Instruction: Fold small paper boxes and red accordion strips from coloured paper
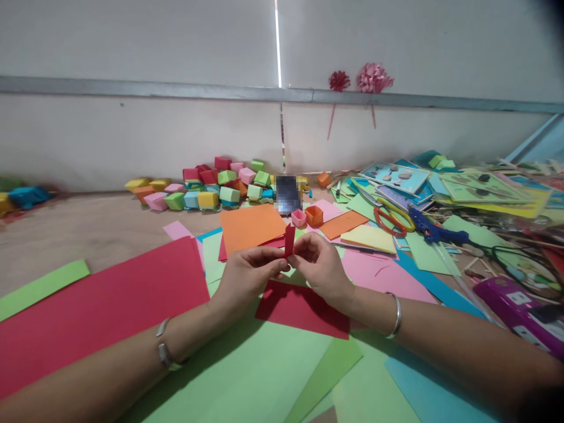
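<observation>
Between my fingertips, a small folded strip of red paper (289, 239) stands upright. My left hand (253, 267) pinches its lower end from the left, thumb and fingers pressed together. From the right, my right hand (321, 267) grips the same strip between thumb and curled fingers. Beneath my hands lies a red paper rectangle (304, 311) on green sheets (229, 364). Just beyond the strip sit a small open pink paper box (298, 218) and an orange paper box (314, 215). An orange sheet (251, 226) lies behind my left hand.
A large red sheet (110, 311) spreads at the left. Several colourful folded paper boxes (207, 200) are piled by the wall. To the right lie scissors (392, 220), a blue glue gun (436, 230), glasses (524, 264) and a purple object (515, 305). Paper flowers (374, 78) hang on the wall rail.
</observation>
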Demonstrator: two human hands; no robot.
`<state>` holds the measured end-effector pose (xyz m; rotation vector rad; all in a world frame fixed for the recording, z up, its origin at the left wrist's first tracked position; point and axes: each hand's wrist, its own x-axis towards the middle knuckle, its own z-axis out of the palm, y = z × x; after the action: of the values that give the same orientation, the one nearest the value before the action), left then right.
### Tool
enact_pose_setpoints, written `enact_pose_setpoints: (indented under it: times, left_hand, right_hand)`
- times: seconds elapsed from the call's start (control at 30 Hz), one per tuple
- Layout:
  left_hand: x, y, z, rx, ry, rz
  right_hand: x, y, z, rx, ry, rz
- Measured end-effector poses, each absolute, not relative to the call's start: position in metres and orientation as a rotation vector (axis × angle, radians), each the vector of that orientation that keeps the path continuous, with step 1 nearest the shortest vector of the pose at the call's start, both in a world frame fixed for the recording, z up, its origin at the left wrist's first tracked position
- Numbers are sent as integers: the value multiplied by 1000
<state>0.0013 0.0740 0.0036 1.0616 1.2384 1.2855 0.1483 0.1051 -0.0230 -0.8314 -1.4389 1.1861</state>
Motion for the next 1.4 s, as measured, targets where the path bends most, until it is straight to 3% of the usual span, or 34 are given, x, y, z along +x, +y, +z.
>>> enact_pose_setpoints:
  times: [0.5, 1.4]
  left_hand:
    - [-2, 72, 3, 1049, 1199, 1246]
    - [-2, 70, -2, 1329, 1134, 1236]
  right_hand:
    - [148, 97, -7, -856, -1156, 1659]
    - [150, 98, -5, -866, -1175, 1655]
